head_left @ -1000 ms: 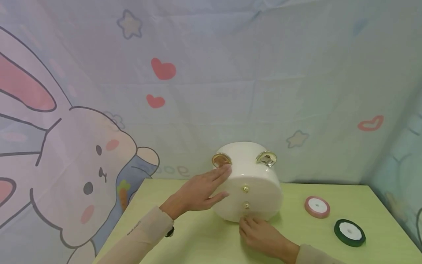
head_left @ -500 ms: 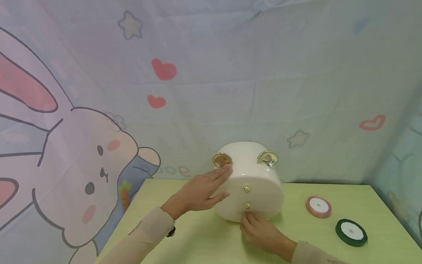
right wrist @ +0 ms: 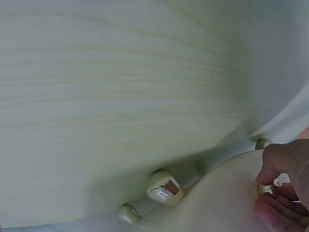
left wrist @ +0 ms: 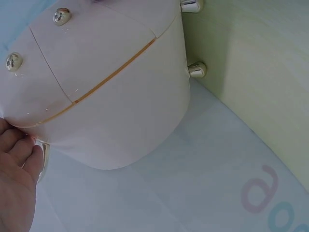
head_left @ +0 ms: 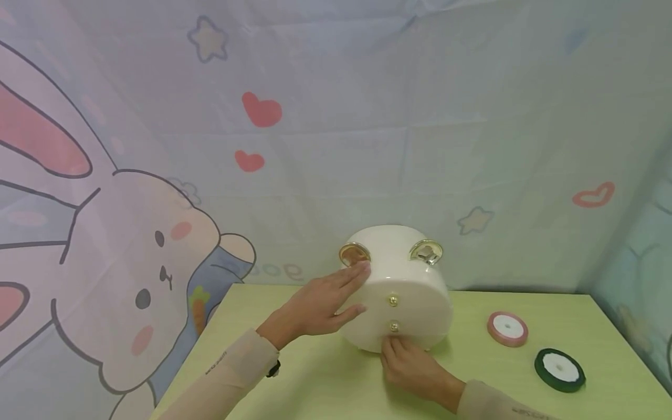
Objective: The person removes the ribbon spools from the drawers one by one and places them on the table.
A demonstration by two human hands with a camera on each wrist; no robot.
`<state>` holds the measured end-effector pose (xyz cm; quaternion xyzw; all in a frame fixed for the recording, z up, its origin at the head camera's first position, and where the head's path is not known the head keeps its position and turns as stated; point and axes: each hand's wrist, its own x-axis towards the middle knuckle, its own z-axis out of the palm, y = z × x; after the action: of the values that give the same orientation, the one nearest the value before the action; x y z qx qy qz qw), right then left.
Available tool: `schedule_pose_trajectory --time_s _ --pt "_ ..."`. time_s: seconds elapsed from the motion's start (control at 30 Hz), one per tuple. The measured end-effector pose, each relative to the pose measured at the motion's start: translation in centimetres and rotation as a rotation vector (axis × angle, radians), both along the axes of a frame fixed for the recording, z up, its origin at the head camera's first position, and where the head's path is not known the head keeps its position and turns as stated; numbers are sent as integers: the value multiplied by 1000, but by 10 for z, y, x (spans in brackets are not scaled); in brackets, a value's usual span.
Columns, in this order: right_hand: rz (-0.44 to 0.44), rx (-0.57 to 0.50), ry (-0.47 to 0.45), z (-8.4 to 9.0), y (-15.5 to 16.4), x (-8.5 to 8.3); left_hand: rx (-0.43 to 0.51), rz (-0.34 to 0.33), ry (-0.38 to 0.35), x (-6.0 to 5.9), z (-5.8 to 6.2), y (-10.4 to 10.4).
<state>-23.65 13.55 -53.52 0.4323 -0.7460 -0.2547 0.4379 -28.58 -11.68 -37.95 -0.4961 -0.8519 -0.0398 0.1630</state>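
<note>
A cream round box [head_left: 415,280] with gold trim stands on the pale green table [head_left: 315,373]. Two gold knobs sit one above the other on its front, the upper knob [head_left: 391,301] free. My left hand [head_left: 320,303] lies flat against the box's left side with straight fingers, the fingertips just under a gold ring [head_left: 354,254]. My right hand [head_left: 412,364] is at the bottom front, its fingertips pinching the lower knob [head_left: 393,326]. In the right wrist view the right hand's fingers [right wrist: 285,183] curl round that knob [right wrist: 264,188]. In the left wrist view, the left hand [left wrist: 17,183] touches the box [left wrist: 111,96].
A pink ribbon spool [head_left: 507,328] and a dark green ribbon spool [head_left: 559,370] lie on the table to the right of the box. A cartoon cloth backdrop [head_left: 157,175] hangs close behind and to the left. The box stands on small gold feet [right wrist: 165,187].
My right hand has crept up a little from the box's base onto the lower knob. The left hand and the box have stayed put.
</note>
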Motion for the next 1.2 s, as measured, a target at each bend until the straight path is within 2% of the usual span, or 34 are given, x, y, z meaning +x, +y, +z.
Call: schedule_pose_trajectory --time_s 0.5,0.83,1.2 --pt "49 -27 31 1 -3 9 -7 0 -28 1 -3 1" --pt "51 -36 7 2 -2 17 -6 -2 -26 1 -4 3" --pt "91 -69 -19 4 -6 26 25 -13 -19 -2 -4 0"
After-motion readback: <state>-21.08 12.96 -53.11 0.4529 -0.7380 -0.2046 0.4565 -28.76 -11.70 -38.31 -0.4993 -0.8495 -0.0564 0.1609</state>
